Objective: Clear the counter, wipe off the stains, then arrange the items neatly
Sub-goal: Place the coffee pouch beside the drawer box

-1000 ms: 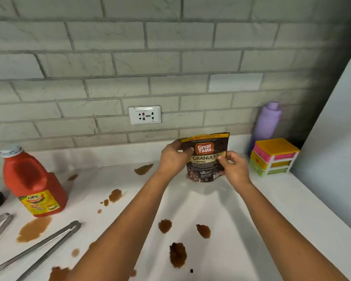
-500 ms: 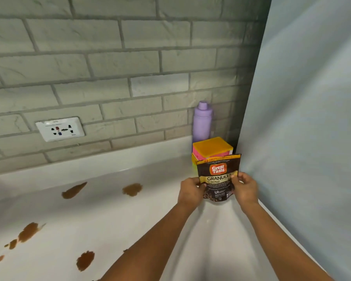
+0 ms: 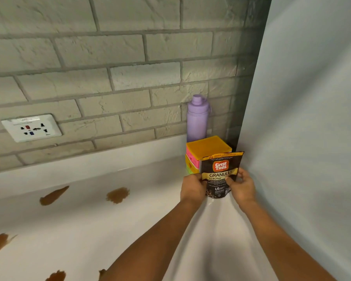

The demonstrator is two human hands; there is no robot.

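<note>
Over at about 9 o'clock a white wall socket [image 3: 31, 128] sits in the grey brick wall [image 3: 114, 57], and the white counter [image 3: 85, 224] below it is blotchy with brown stains [image 3: 117, 195] running from 8 o'clock in toward the middle. The person's left hand [image 3: 193, 188] and right hand [image 3: 241, 187] each pinch a side edge of a coffee pouch [image 3: 221, 173], fingers curled onto it, holding it upright around 4 o'clock with its bottom about at the counter, right by the pale side panel [image 3: 312, 118]. It's dark brown with a gold top strip, reads "Great Taste GRANULES STRONG". Just behind stands a little stacked drawer box [image 3: 208, 147], orange lid, pink and green tiers, contents not visible. Behind that, a lilac bottle [image 3: 198, 118].
</note>
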